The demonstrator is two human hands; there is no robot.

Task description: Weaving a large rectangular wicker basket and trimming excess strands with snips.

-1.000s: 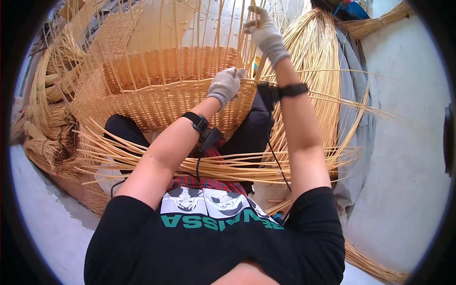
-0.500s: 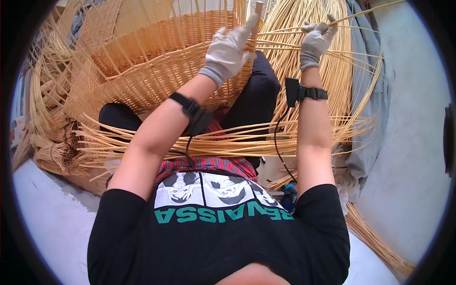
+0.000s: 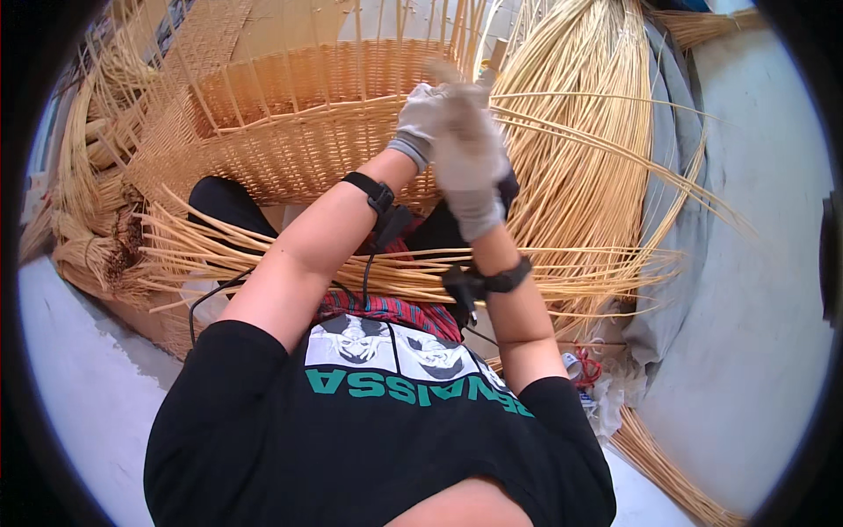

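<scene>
A half-woven wicker basket (image 3: 303, 162) lies across my knees, with bare upright stakes rising from its woven edge. My left hand (image 3: 420, 114), in a pale work glove, is closed at the basket's right corner; its fingers are partly hidden, so what it grips does not show. My right hand (image 3: 470, 149), gloved too, is right beside it, crossing in front of that corner. Motion smears its fingers. From the corner, several long wicker rods (image 3: 584, 136) trail off to the right, and their link to either hand is hidden.
A bundle of wicker rods (image 3: 395, 268) lies across my lap. Behind on the right spreads a large heap of rods (image 3: 575, 79) beside grey cloth (image 3: 672, 176). Coiled wicker bundles (image 3: 88, 228) are stacked at left. Another bundle (image 3: 672, 465) rests at lower right.
My right hand has swung left from the rods at the upper right to beside my left hand. The trailing rods now droop lower on the right. My left hand has shifted only slightly.
</scene>
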